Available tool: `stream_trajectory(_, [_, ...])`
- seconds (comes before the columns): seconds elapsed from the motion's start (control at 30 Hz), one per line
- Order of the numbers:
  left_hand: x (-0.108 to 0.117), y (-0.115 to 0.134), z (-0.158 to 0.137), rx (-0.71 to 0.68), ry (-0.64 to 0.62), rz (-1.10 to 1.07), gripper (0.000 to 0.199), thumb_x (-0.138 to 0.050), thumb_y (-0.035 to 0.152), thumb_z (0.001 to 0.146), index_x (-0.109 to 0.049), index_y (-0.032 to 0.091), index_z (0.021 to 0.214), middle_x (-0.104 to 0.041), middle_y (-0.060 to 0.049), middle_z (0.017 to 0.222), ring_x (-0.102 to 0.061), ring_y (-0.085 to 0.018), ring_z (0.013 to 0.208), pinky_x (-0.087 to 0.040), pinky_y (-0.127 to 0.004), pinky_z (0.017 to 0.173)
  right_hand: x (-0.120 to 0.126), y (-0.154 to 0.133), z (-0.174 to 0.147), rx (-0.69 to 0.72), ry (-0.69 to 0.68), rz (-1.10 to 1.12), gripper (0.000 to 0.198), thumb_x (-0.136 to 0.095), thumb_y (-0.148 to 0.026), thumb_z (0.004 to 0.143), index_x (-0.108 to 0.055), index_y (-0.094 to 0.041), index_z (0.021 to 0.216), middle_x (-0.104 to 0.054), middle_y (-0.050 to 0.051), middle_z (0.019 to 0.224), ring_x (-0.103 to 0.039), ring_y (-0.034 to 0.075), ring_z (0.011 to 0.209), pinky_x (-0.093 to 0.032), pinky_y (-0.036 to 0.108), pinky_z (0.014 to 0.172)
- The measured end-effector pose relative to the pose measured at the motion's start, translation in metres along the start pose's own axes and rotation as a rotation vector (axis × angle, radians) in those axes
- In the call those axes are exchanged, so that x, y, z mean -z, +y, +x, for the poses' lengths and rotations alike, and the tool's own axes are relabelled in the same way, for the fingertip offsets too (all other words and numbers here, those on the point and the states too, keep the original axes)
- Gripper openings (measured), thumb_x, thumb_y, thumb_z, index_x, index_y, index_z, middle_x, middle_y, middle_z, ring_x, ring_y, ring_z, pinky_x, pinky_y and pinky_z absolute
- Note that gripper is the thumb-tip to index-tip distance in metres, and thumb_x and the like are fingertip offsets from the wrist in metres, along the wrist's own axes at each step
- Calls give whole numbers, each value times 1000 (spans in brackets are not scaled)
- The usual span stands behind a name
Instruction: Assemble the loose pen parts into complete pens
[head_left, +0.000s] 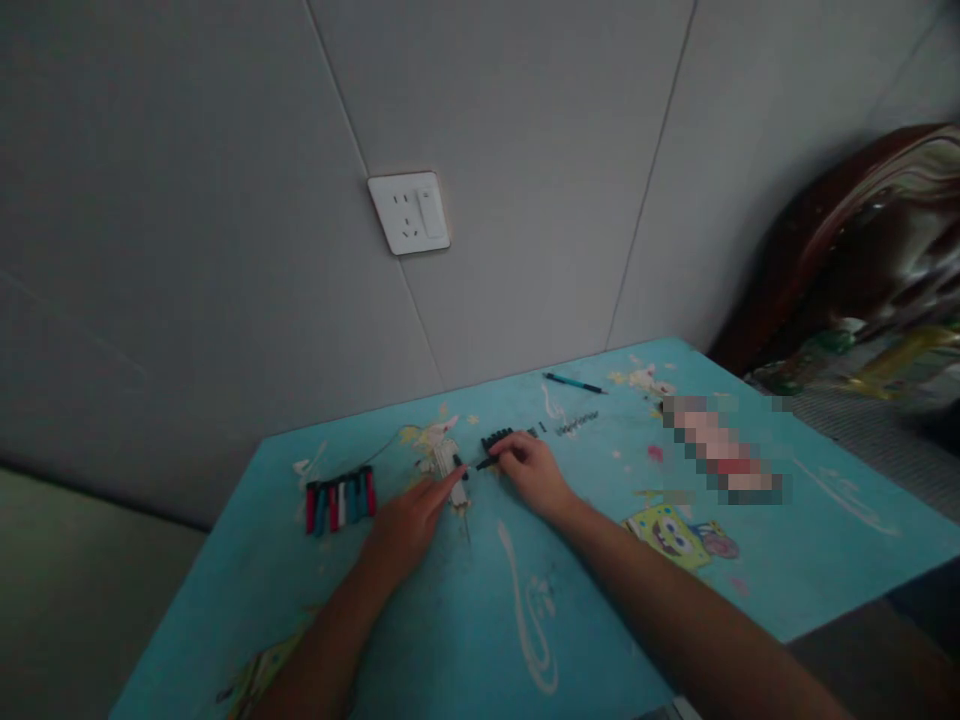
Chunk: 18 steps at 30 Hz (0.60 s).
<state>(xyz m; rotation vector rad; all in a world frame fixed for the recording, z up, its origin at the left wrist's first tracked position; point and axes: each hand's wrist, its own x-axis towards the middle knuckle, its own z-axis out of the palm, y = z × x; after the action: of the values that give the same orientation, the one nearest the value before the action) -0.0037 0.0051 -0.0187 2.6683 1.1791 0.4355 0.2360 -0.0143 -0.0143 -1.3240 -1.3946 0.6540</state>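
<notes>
My right hand (531,472) is closed in a pinch on a slim black pen part (486,462), which points left toward my other hand. My left hand (409,515) has its fingers pressed together, their tips close to that part's pale end; what they hold is too small to make out. Beside the left fingertips lies a whitish strip (445,458) with a dark piece (458,464) on it. Just beyond the right fingers sits a row of small black parts (496,438). Left of my left hand, several red, blue and white pen barrels (341,503) with black ends lie side by side.
A teal pen (574,383) lies near the table's back edge. Several tiny dark pieces (577,423) line up in front of it. The blue cartoon-print table (585,620) meets a grey wall with a socket (409,212). A blurred-out patch (720,450) lies at right.
</notes>
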Motion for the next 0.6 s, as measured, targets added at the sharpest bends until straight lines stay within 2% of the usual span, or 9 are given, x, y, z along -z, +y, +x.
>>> stream_trajectory(0.17, [8, 10, 2, 18, -37, 13, 49, -37, 22, 97, -36, 35, 145, -66, -5, 101, -65, -19, 90, -52, -30, 81, -3, 5, -2, -8, -45, 81, 23, -51, -18, 81, -69, -18, 94, -65, 1, 74, -58, 14, 67, -47, 26, 63])
stream_trajectory(0.4, [11, 12, 1, -1, -34, -7, 49, -35, 22, 99, -35, 38, 145, -65, -4, 104, -64, -18, 89, -51, -29, 81, -2, 3, -1, -36, 29, 111, 19, -52, -21, 83, -69, -18, 91, -64, 3, 75, -59, 15, 64, -47, 27, 60])
stream_trajectory(0.6, [11, 13, 0, 6, -24, -6, 47, -36, 24, 99, -37, 37, 144, -66, -4, 101, -64, -18, 89, -51, -29, 79, -2, 4, -2, -20, -32, 119, 17, -53, -22, 85, -68, -18, 92, -64, 3, 80, -58, 15, 67, -47, 27, 61])
